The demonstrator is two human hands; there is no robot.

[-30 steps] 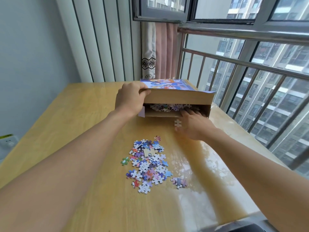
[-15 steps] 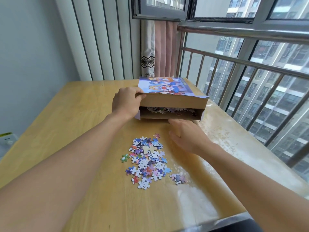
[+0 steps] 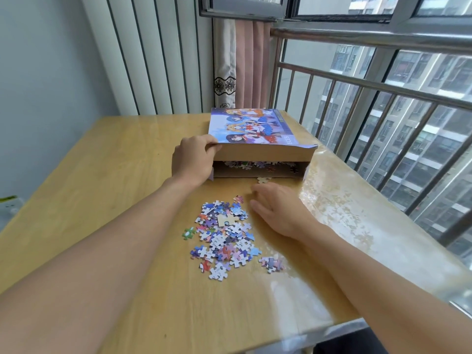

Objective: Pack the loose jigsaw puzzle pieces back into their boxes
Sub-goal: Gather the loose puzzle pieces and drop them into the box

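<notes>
1. Head view, the step in hand: the lid [image 3: 252,129] of the puzzle box [image 3: 258,172] was held up at its near left corner by the left hand [image 3: 192,159], whose fingers were curled round the lid's edge, leaving a low slot open toward the person.
2. The right hand [image 3: 279,210] lay flat on the table [image 3: 102,175] with relaxed fingers, gripping nothing, just right of the pile of loose pieces [image 3: 224,236].
3. It was judged that the step would go best if the lid were held high and steady while the pile was swept along the tabletop into the slot in small batches, so that nothing jammed against the box's low front wall.
4. A single pale piece [image 3: 264,179] lay just in front of that wall and was judged the easiest to push in first.
5. The green piece [image 3: 189,233] and the small cluster [image 3: 272,263] lay apart from the pile and would need gathering separately.
6. Head view, the look of the things: the pieces were small, mostly blue, purple and white, some turned pale side up; many were already visible inside the box.
7. The box was plain brown card with a printed cartoon picture on its lid, standing at the far side of the table beside the railing [image 3: 370,85].
</notes>
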